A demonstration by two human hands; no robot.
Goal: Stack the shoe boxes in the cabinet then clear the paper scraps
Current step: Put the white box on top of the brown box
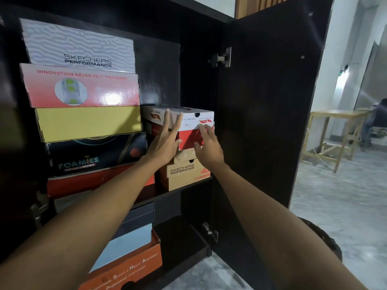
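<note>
— Counting the shoe boxes now: how many do you have on the upper shelf (194,183) of the cabinet (261,101)?

— Seven that I can see. Your tall stack on the left holds five: the grey-and-white patterned box (79,47) on top, the pink-red box (81,88) under it, then the yellow box (88,123), the black Foamies box (94,152) and a red box (88,183) at the bottom. Just beside it stands a short stack of two: the white-and-red box (194,126) sitting on the tan box (184,172).

— And where are my two hands?

— Both are on that white-and-red box. Your left hand (165,141) lies flat against its left front corner, fingers straight and spread. Your right hand (207,145) touches the front face near the right edge, fingers extended and loose, not curled around anything.

— Anything lower down?

— On the lower shelf you have three more boxes piled up: a dark box (140,216), a light blue box (127,245) below it, and an orange box (129,271) at the bottom, tilted toward you. The cabinet door (272,122) stands open on the right, with two hinges showing. Beyond it, one wooden table (337,116) stands on the marble floor (335,201), and a seated person (377,120) is partly visible behind it.
</note>
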